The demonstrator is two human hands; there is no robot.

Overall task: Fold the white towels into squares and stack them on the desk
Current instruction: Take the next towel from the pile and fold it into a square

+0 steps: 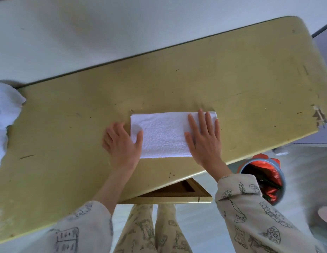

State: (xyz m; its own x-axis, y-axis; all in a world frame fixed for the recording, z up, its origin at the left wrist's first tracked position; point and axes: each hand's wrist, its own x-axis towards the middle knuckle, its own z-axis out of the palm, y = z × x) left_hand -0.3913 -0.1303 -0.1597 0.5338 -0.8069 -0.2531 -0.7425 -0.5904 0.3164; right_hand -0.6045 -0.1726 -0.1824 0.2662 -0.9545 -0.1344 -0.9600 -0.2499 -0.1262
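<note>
A white towel (pixel 164 134), folded into a long rectangle, lies flat in the middle of the yellow-green desk (pixel 232 79). My right hand (pixel 204 139) presses flat on the towel's right part, fingers straight and spread. My left hand (pixel 120 141) is at the towel's left end. Its thumb lies on top of the cloth, and its fingers rest on the desk just beside the edge. A crumpled heap of white towels (pixel 5 121) sits at the desk's far left edge, partly cut off by the frame.
A round bin (pixel 263 181) lined with a red bag stands on the floor to the right of the desk. An open drawer (pixel 177 190) sticks out under the desk's near edge, above my legs. The desk's right edge (pixel 319 115) is chipped.
</note>
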